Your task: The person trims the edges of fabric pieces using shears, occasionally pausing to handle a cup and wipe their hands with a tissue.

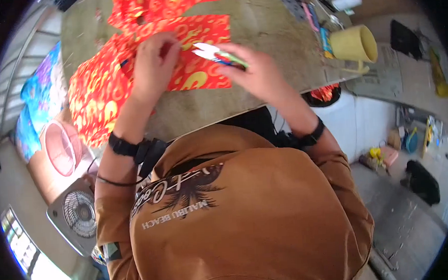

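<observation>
My right hand [258, 75] grips a pair of thread snips [217, 55] with pale blades and green and blue handles. The blades point left over a red cloth piece [203, 29] with a yellow and orange pattern. My left hand [153, 62] is over the same cloth, its fingers curled together; what they pinch, if anything, is hidden. Beside it, more of the red patterned cloth [97, 96] lies bunched and hangs over the table's left front edge. Another red patterned piece [166, 3] lies farther back.
The worn table [263, 24] carries a yellow mug [353, 44] lying at its right edge, near several tools and a white bottle [347, 1]. Left of the table are a pink basket [63, 148] and a fan [79, 213]. A container with red scraps [324, 95] is below the right edge.
</observation>
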Demonstrator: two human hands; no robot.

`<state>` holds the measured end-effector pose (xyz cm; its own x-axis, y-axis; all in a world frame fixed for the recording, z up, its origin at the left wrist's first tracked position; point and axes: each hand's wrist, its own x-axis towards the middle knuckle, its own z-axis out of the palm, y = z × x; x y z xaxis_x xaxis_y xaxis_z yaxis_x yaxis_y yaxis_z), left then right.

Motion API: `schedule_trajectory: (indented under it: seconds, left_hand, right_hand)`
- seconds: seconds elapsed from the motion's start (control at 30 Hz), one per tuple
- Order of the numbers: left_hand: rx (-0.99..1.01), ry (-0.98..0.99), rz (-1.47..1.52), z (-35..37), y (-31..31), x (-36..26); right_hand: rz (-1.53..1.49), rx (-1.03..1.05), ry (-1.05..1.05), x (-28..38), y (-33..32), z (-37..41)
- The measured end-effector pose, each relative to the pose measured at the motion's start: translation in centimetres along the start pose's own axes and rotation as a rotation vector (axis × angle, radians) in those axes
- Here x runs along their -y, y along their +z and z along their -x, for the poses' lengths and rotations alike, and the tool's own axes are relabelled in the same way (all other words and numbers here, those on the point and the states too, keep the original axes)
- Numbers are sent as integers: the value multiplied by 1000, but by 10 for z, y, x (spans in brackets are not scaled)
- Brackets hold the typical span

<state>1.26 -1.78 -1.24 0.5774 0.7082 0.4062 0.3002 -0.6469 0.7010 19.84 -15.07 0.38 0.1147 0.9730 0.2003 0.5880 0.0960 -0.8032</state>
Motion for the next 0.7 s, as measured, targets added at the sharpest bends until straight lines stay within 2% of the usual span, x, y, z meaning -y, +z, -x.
schedule_trajectory:
  seconds: [0.07, 0.1, 0.2, 0.43, 0.57, 0.67, 0.7]
  left_hand:
    - [-35, -121, -15, 4, 1, -1]
    - [-20, -107, 3, 3, 2, -3]
    - [-38, -278, 179, 4, 1, -6]
    - [-26, -178, 192, 4, 1, -1]
    - [-22, -195, 119, 3, -1, 0]
    - [-28, -202, 122, 5, 0, 5]
    - [-37, -197, 151, 5, 1, 8]
  right_hand:
    - [98, 37, 44, 7, 4, -1]
    - [184, 78, 29, 7, 7, -3]
    - [292, 110, 17, 1, 6, -5]
    - [307, 156, 15, 3, 6, -6]
    - [309, 163, 120, 4, 11, -8]
    - [275, -106, -84, 0, 17, -9]
    - [277, -111, -81, 4, 16, -11]
